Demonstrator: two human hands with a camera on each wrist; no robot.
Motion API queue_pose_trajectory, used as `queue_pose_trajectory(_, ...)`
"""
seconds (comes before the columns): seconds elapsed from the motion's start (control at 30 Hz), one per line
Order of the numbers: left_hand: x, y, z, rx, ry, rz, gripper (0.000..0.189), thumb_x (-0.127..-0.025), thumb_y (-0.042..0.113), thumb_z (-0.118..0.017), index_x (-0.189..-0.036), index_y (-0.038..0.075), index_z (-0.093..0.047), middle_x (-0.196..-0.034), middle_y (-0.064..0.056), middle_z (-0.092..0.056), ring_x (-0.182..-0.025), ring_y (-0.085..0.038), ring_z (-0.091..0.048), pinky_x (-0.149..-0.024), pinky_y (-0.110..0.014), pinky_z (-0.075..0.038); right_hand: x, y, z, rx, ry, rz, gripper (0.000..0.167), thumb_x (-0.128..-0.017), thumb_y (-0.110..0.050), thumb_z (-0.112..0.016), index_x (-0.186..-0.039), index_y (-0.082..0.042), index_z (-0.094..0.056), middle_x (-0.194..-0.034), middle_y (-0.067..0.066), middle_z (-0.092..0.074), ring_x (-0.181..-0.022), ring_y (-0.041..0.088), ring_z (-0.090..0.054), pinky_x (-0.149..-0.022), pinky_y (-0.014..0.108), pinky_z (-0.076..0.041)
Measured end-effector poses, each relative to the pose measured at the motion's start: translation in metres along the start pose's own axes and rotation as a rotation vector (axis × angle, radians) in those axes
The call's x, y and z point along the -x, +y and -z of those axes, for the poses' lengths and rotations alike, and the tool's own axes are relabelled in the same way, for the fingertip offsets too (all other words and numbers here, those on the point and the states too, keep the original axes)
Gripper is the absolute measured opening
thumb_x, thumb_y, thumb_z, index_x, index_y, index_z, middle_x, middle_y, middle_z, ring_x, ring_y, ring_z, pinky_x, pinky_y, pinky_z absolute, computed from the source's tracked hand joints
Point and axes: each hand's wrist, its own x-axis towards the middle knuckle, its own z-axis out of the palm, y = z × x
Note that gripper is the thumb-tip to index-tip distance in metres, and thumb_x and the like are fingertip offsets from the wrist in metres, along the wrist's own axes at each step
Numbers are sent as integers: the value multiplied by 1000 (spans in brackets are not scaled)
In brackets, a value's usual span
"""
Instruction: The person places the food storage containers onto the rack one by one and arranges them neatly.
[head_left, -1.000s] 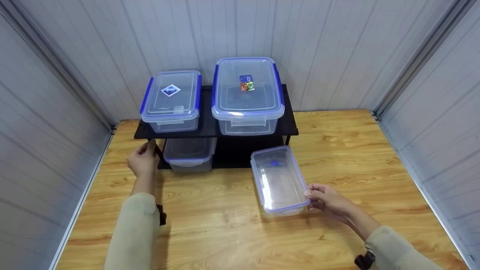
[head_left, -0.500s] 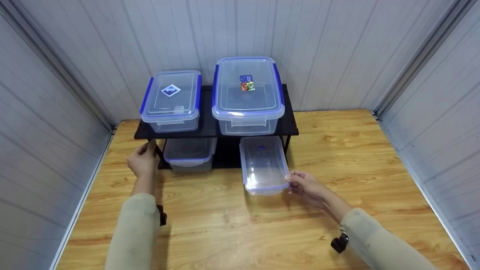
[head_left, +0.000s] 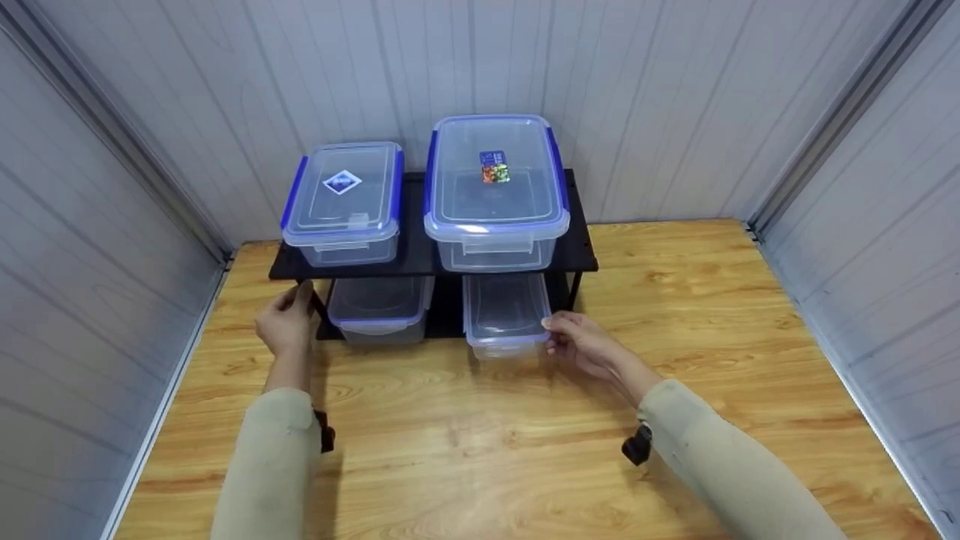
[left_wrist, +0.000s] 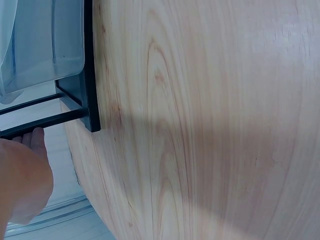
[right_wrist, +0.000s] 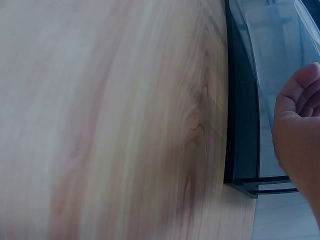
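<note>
My right hand [head_left: 585, 341] pinches the front right corner of a clear lidded food container [head_left: 508, 311] with a pale blue rim. Its back part is hidden under the upper shelf of the black two-tier rack [head_left: 414, 225], and its front end sticks out past the lower shelf. In the right wrist view, curled fingers [right_wrist: 300, 95] overlap the clear box. At the rack's left front, my left hand [head_left: 285, 321] holds the black leg; the left wrist view has its fingertips [left_wrist: 37, 137] against that post [left_wrist: 45, 121]. Left of the pinched box, another clear container [head_left: 377, 306] sits on the lower shelf.
On the upper shelf stand a smaller container [head_left: 341, 206] with blue clips and a larger one [head_left: 496, 199] with a colourful label. Wooden tabletop [head_left: 465, 442] spreads in front and to the right. Pale panel walls [head_left: 660, 112] enclose the back and both sides.
My right hand has carried the container back and left, from in front of the rack to partly under its upper shelf. The left hand has stayed on the rack's leg.
</note>
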Motion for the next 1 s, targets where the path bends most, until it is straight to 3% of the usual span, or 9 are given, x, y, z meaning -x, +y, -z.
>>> queue_pose_trajectory(0.2, 3, 1, -1, 47, -8, 9, 42, -97, 27, -82, -126, -3, -76, -80, 16, -70, -111, -31, -74, -94, -28, -62, -19, 2, -5, -7, 69, 20, 17, -105, -3, -58, -89, -8, -63, -76, 1, -59, -68, 10, -60, -64, 20, -55)
queue_pose_trajectory(0.4, 5, 4, -2, 25, -28, 63, 44, -99, 31, -80, -132, 3, -75, -101, 3, -74, -120, -30, -72, -97, -33, -62, -31, 4, -1, -1, 97, 0, 18, -106, -3, -57, -90, -7, -64, -77, 2, -59, -69, 10, -60, -63, 19, -56)
queue_pose_trajectory(0.53, 4, 5, -2, 20, -27, 70, 45, -98, 32, -81, -133, 4, -75, -115, -6, -76, -120, -30, -72, -94, -32, -63, -37, 3, 2, -1, 96, -23, 16, -107, -5, -59, -92, -7, -64, -79, 2, -60, -72, 10, -60, -66, 19, -57)
queue_pose_trajectory(0.67, 3, 5, -2, 29, -32, 86, 46, -98, 32, -81, -133, 3, -74, -122, -10, -74, -122, -29, -72, -99, -35, -62, -40, 3, 5, -25, 100, -26, 17, -107, -6, -60, -92, -8, -66, -79, 2, -61, -72, 11, -61, -66, 21, -57)
queue_pose_trajectory(0.8, 3, 4, -1, 23, -24, 86, 46, -98, 32, -82, -133, 3, -75, -119, -9, -75, -121, -29, -72, -101, -37, -61, -42, 6, 6, -58, 135, -24, 21, -108, -4, -59, -89, -8, -69, -79, 3, -62, -71, 12, -62, -66, 22, -58)
queue_pose_trajectory(1.0, 1, 1, 0, 13, -10, 45, 44, -97, 31, -82, -128, 1, -76, -98, 4, -74, -114, -30, -73, -96, -32, -62, -45, 10, 1, -87, 184, -14, 20, -107, -5, -63, -87, -8, -67, -76, 3, -64, -70, 12, -63, -68, 22, -60)
